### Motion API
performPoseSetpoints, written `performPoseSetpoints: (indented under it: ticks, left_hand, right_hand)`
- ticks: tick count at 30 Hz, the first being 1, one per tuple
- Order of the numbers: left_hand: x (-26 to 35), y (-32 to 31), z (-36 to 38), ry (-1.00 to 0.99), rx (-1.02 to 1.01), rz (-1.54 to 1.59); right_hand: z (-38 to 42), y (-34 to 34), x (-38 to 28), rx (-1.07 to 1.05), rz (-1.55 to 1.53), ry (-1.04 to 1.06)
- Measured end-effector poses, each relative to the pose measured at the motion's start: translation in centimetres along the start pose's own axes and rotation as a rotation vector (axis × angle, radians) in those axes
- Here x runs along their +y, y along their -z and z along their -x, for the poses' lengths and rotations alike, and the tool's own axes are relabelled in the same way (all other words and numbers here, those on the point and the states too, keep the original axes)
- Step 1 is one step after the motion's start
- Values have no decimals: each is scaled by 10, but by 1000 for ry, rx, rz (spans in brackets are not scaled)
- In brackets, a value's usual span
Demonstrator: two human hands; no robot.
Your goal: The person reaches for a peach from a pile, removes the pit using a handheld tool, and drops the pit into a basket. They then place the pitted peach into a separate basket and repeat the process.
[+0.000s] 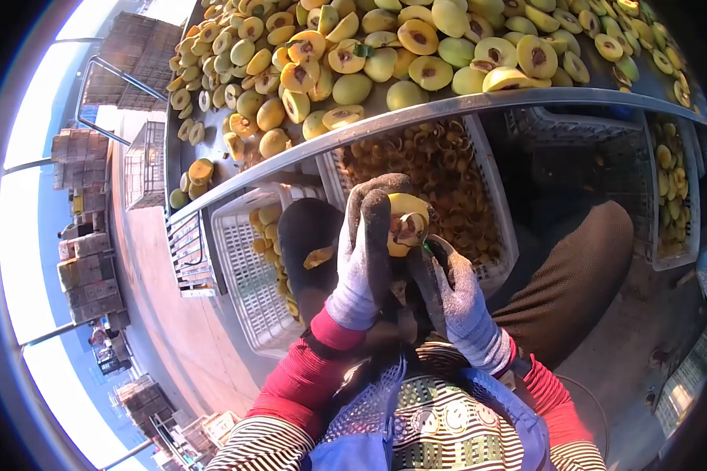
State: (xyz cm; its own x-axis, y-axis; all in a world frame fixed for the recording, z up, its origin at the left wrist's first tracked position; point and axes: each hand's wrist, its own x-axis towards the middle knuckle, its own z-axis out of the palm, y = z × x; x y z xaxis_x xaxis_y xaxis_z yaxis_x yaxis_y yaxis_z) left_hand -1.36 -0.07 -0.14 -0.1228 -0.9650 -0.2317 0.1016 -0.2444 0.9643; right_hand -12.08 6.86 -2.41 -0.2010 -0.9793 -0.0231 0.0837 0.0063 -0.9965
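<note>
My left hand [360,255], in a grey-white work glove with dark fingers, is closed around a yellow peach half [408,223]. The cut face shows a brown, rough hollow, and a pale strip curls across it. My right hand [465,297], gloved alike, is closed just to the right of the fruit. A small tool with a green part [428,246] shows between its fingers; the rest is hidden. Below both hands lies a crate of brown scraps [491,196], between my knees.
A metal-edged table [448,102] heaped with halved peaches [353,88] spans the front. White crates with fruit stand at left [247,275] and far right [678,251]. A dark-looking crate [581,129] sits under the table. Stacked crates [86,267] line the left background.
</note>
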Motion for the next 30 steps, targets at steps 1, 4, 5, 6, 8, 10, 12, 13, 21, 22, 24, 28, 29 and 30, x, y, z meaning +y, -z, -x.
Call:
performPoseSetpoints:
  ticks: [1,4,5,6,8,10,12,13,21,22,24,28,29,30]
  left_hand:
    - [1,-4,3,0,2,1]
    - [1,-6,8,-28,28,-116]
    - [2,-6,11,-28,26,-113]
    - [3,-7,15,13,1,-133]
    - [-16,-7,18,-81,-56,-148]
    - [-25,-8,26,-164,-18,-223]
    - [-32,-17,35,-337,44,-288]
    - [-39,-13,37,-400,46,-388]
    - [-34,-15,40,-34,59,118]
    - [-31,-16,38,-33,112,137]
    - [-25,-16,36,-52,110,136]
    - [-20,-27,43,-128,117,14]
    - [-21,-28,44,-129,115,13]
    - [-23,-29,44,-130,119,28]
  right_hand:
    - [3,0,1,-1,0,-1]
    - [2,4,-5,57,-273,-179]
    - [-5,8,-12,65,-439,-306]
    - [-12,10,-6,125,-227,-146]
    - [-14,13,0,80,-185,-210]
    - [-11,14,0,78,-163,-228]
    - [-8,13,1,98,-104,-269]
    - [-6,14,1,99,-106,-270]
    - [13,28,-11,56,-586,-412]
    - [14,34,-12,-3,-544,-467]
    - [22,26,-8,-23,-344,-244]
    - [46,19,12,3,266,142]
    - [49,18,19,-9,263,139]
    - [52,14,29,-7,262,140]
